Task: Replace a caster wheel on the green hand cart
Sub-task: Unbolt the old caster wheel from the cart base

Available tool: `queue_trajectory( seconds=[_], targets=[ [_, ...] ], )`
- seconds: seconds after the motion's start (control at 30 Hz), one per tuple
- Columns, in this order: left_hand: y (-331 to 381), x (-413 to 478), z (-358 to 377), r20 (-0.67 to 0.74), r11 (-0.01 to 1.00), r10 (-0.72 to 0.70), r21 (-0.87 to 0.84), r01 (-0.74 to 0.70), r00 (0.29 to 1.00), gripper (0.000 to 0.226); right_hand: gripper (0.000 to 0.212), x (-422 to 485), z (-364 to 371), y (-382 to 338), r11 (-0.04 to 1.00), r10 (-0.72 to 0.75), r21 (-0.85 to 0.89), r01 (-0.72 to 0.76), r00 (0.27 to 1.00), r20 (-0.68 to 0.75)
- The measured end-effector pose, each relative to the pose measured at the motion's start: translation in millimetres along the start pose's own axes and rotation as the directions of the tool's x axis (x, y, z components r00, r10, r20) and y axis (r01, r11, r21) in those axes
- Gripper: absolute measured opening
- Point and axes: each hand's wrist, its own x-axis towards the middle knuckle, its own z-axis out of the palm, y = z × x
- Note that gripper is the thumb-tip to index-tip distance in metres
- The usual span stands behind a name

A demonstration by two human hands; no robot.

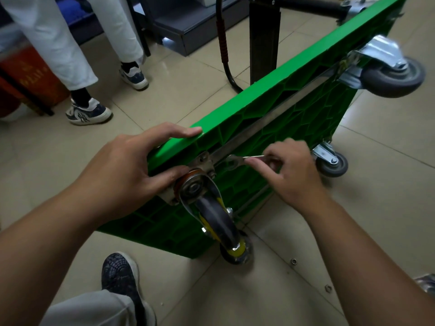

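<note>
Centre frame: left hand (131, 165) grips the tipped green plastic cart (270, 109) beside its yellow-hubbed black caster wheel (216, 220); right hand (292, 170) pinches a thin steel wrench (233, 161), handle hidden.

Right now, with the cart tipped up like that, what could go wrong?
The green cart stands tilted on its edge, steadied by the left hand; it might topple. The wrench pinched in the right hand could slip and knock the left thumb beside the caster. Small nuts lie loose on the floor and could get kicked away.
</note>
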Motion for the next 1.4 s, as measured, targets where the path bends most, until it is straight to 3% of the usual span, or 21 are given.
queue_trajectory(
  seconds=[0.03, 0.07, 0.1, 0.17, 0.23, 0.3, 0.43, 0.57, 0.7, 0.77, 0.87, 1.0, 1.07, 1.13, 1.23, 1.33, 1.4],
  targets=[
    [0.1, -0.1, -0.1, -0.004, 1.0, 0.0, 0.006, 0.0, 1.0, 0.056, 0.059, -10.8, 7.9, -0.6, 0.971, 0.142, 0.196, -0.138, 0.99, -0.007],
    [-0.3, 0.2, -0.2, -0.008, 1.0, 0.001, 0.012, -0.001, 1.0, 0.053, 0.061, -21.1, 17.4, -4.8, 0.868, 0.294, 0.41, -0.278, 0.956, 0.027],
    [-0.8, 0.4, 0.0, -0.011, 1.0, 0.003, 0.01, -0.003, 1.0, 0.052, 0.063, -30.2, 27.3, -12.3, 0.717, 0.425, 0.573, -0.398, 0.9, 0.094],
    [-1.1, 0.4, -0.5, -0.006, 1.0, 0.001, 0.005, -0.001, 1.0, 0.051, 0.064, -46.0, 48.4, -30.6, 0.449, 0.572, 0.712, -0.54, 0.786, 0.235],
    [-1.0, 0.5, -0.8, 0.0, 1.0, 0.0, 0.009, 0.0, 1.0, 0.055, 0.059, -58.1, 63.7, -47.1, 0.341, 0.603, 0.732, -0.589, 0.735, 0.31],
    [-0.7, 0.8, -0.9, 0.004, 1.0, -0.001, 0.007, 0.001, 1.0, 0.057, 0.055, -66.1, 76.5, -57.8, 0.305, 0.573, 0.739, -0.601, 0.735, 0.362],
    [-1.2, 1.3, -0.8, -0.002, 1.0, 0.0, 0.009, 0.0, 1.0, 0.059, 0.091, -70.3, 98.2, -68.2, 0.163, 0.478, 0.765, -0.624, 0.728, 0.492],
    [-2.2, 1.0, -0.4, -0.005, 1.0, 0.008, 0.002, -0.008, 1.0, 0.058, 0.074, -67.2, 109.5, -73.4, 0.076, 0.45, 0.761, -0.644, 0.703, 0.551],
    [-3.3, 1.5, 0.0, 0.012, 1.0, 0.001, -0.006, -0.001, 1.0, 0.059, 0.06, -67.7, 114.3, -68.2, 0.149, 0.481, 0.772, -0.617, 0.728, 0.489],
    [-3.6, 1.9, -0.1, 0.017, 1.0, -0.006, -0.004, 0.006, 1.0, 0.059, 0.047, -68.6, 114.8, -63.9, 0.299, 0.492, 0.756, -0.582, 0.773, 0.401],
    [-3.5, 2.1, -0.5, 0.016, 1.0, -0.013, 0.003, 0.012, 1.0, 0.059, 0.056, -64.3, 105.1, -55.1, 0.527, 0.479, 0.668, -0.526, 0.833, 0.278],
    [-3.4, 1.9, 0.0, 0.019, 1.0, -0.008, 0.009, 0.008, 1.0, 0.059, 0.057, -34.1, 73.1, -18.8, 0.864, 0.248, 0.416, -0.283, 0.959, 0.138],
    [-3.0, 1.6, 0.2, 0.011, 1.0, -0.004, 0.011, 0.004, 1.0, 0.059, 0.06, -14.0, 52.3, -5.0, 0.963, 0.075, 0.249, -0.105, 0.989, 0.127],
    [-1.9, 1.5, 0.6, 0.004, 1.0, 0.001, 0.011, -0.001, 1.0, 0.059, 0.062, 4.8, 29.6, 0.0, 0.994, -0.1, 0.048, 0.094, 0.986, 0.133],
    [-1.6, 1.4, 0.6, 0.0, 1.0, 0.004, 0.009, -0.004, 1.0, 0.059, 0.059, 27.7, 2.5, -7.0, 0.926, -0.306, -0.193, 0.325, 0.944, 0.123],
    [-1.4, 0.9, 0.9, 0.004, 1.0, 0.005, 0.003, -0.006, 1.0, 0.059, 0.059, 33.6, -5.2, -11.0, 0.908, -0.323, -0.238, 0.345, 0.938, 0.126],
    [-2.3, 1.3, 1.1, 0.007, 1.0, 0.004, -0.001, -0.004, 1.0, 0.059, 0.058, 21.0, -3.3, -8.3, 0.973, -0.198, -0.088, 0.212, 0.97, 0.144]
  ],
)
